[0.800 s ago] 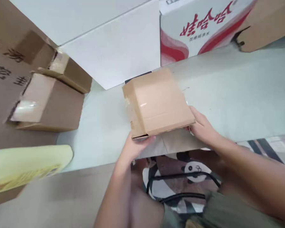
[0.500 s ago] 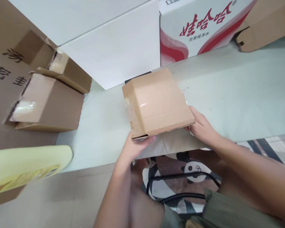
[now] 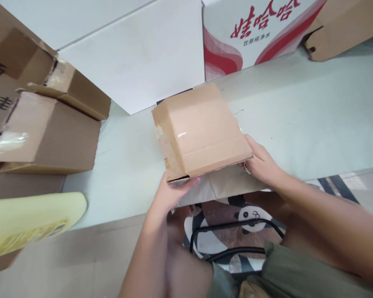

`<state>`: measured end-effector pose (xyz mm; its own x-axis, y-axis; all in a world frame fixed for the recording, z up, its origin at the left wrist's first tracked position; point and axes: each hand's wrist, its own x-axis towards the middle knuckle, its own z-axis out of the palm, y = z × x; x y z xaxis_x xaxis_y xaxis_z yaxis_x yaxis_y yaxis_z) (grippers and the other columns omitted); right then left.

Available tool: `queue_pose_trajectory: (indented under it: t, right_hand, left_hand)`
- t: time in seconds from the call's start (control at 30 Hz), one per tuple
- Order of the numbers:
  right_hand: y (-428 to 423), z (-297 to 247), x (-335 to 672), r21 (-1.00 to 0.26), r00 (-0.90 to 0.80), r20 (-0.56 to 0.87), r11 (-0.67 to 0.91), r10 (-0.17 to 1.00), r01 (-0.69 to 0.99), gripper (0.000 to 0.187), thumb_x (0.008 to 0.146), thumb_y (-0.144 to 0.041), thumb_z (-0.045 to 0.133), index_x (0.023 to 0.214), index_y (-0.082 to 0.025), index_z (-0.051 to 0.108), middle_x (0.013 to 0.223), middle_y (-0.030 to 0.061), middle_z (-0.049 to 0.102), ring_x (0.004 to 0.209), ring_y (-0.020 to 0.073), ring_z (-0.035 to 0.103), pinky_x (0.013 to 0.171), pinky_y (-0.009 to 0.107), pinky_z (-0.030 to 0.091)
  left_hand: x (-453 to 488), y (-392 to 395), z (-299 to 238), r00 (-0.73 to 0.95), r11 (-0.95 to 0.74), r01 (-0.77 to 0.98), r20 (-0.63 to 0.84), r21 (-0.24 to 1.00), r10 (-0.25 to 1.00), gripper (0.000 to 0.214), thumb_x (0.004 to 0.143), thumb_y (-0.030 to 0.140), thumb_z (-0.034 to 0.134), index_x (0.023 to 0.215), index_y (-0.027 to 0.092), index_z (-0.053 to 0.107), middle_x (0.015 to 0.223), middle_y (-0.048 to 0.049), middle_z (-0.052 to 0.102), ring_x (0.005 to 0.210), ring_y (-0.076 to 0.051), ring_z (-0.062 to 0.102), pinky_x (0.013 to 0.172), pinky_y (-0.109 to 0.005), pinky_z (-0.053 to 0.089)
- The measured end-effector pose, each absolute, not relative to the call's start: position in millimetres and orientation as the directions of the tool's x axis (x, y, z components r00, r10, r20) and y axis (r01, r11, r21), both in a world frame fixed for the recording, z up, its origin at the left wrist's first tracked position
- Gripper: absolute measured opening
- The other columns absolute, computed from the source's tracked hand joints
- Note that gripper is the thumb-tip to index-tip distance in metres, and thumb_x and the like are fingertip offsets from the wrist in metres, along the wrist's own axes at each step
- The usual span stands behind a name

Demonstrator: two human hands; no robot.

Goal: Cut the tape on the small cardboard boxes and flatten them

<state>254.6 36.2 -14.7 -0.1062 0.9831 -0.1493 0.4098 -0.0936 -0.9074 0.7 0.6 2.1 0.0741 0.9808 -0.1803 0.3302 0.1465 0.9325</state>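
A brown cardboard box (image 3: pixel 205 128) with torn tape on its left side lies over the pale green tabletop (image 3: pixel 298 124), its near edge tilted up a little. My left hand (image 3: pixel 175 191) grips the near left corner, thumb along the lower edge and the other fingers hidden at the side. At the near right corner, my right hand (image 3: pixel 259 162) is closed on the box, with its fingertips tucked underneath. A thin dark edge of a flat object (image 3: pixel 174 96) shows just behind the box.
Brown cartons (image 3: pixel 68 132) are stacked at the left. A white panel (image 3: pixel 136 62) and a white-and-red water carton (image 3: pixel 251 37) stand behind. At the right back is an open cardboard piece (image 3: pixel 338 41). A pale yellow container (image 3: pixel 34 219) juts in at lower left.
The view has shifted slightly, so the whole scene sits a little further left. Both hands keep the same hold on the cardboard box, which stays in place on the table.
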Motion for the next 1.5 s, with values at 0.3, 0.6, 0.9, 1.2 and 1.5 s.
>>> queue_pose_trajectory:
  t: [0.3,0.6,0.9,1.2,1.5]
  right_hand:
    - [37.3,-13.7,254.3,-0.900,-0.108,-0.137,-0.079,0.985,0.428,0.009,0.084,-0.025,0.042,0.084,-0.025,0.051,0.061,-0.0036,0.054,0.060,0.0177,0.054,0.059,0.031,0.042]
    - [36.6,-12.2,253.3,-0.904,-0.113,-0.143,-0.083,0.983,0.419,0.011,0.085,-0.026,0.042,0.087,-0.024,0.052,0.059,-0.0041,0.054,0.057,0.0174,0.053,0.057,0.030,0.041]
    - [35.5,-10.8,252.9,-0.897,-0.111,-0.149,-0.087,0.983,0.433,0.010,0.084,-0.027,0.041,0.086,-0.025,0.051,0.060,-0.0031,0.055,0.058,0.0192,0.054,0.058,0.032,0.042]
    - [34.2,-8.7,250.3,-0.892,-0.098,-0.158,-0.099,0.983,0.441,0.005,0.082,-0.026,0.040,0.082,-0.025,0.046,0.060,-0.0035,0.055,0.056,0.0184,0.052,0.056,0.031,0.040]
    - [33.4,-11.5,251.1,-0.895,-0.093,-0.151,-0.096,0.984,0.435,0.008,0.081,-0.024,0.040,0.083,-0.024,0.048,0.060,-0.0037,0.054,0.057,0.0172,0.050,0.056,0.030,0.039]
  left_hand:
    - [0.4,-0.2,0.0,0.084,0.133,0.339,-0.171,0.931,0.982,0.045,0.069,0.036,0.077,0.108,0.014,0.070,0.111,-0.0134,0.075,0.108,-0.028,0.070,0.097,-0.040,0.055]
    - [0.3,0.7,1.5,0.080,0.131,0.357,-0.170,0.925,0.982,0.047,0.069,0.041,0.078,0.106,0.014,0.070,0.112,-0.0143,0.074,0.109,-0.029,0.069,0.099,-0.042,0.054]
    - [1.1,1.6,2.4,0.070,0.179,0.334,-0.214,0.925,0.974,0.044,0.068,0.039,0.077,0.106,0.016,0.071,0.112,-0.0116,0.075,0.110,-0.027,0.069,0.100,-0.040,0.053]
    - [-0.5,4.5,-0.8,0.045,0.233,0.248,-0.252,0.940,0.967,0.049,0.062,0.041,0.082,0.101,0.015,0.070,0.107,-0.0159,0.075,0.105,-0.033,0.070,0.097,-0.048,0.054]
    - [0.6,5.2,1.4,0.062,0.212,0.226,-0.232,0.951,0.971,0.042,0.063,0.035,0.082,0.099,0.016,0.070,0.107,-0.0138,0.076,0.105,-0.032,0.071,0.097,-0.048,0.055]
